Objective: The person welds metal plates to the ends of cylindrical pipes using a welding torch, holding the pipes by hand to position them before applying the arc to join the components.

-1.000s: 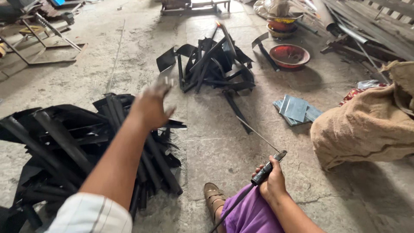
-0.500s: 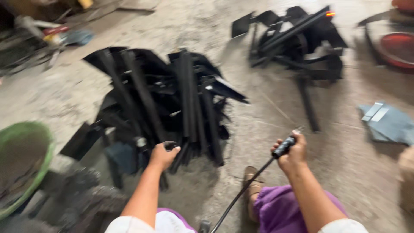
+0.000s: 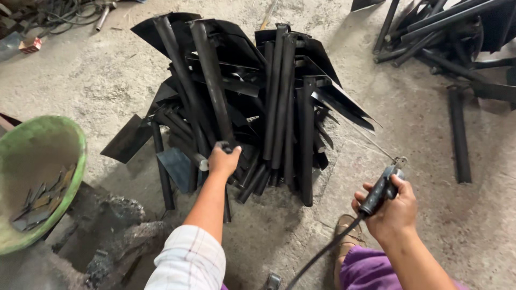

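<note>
The left hand (image 3: 223, 160) is closed around the near end of a black metal tube (image 3: 210, 80), fingers wrapped over the tube's lower end where it sticks out of the heap of black tubes and plates (image 3: 252, 102) on the concrete floor (image 3: 97, 75). The gripped tube lies on top of the heap and runs away from the person, with a flat dark plate at its far end. The right hand (image 3: 389, 207) is clenched on the black handle of a welding electrode holder (image 3: 382, 185), a thin rod projecting from its jaws toward the heap and a cable (image 3: 322, 252) trailing back past a sandalled foot (image 3: 344, 236). A green bowl (image 3: 40, 177) holding small metal offcuts sits to the left, well apart from the heap; a second pile of like pieces (image 3: 446, 37) lies at upper right. The tube is judged stiff, heavy for its length, and top-heavy toward the plate end; plate edges look sharp. The bare round shaft near the free end is judged the safest hold, though neighbouring tubes overlap it and may drag or shift when it is lifted.
</note>
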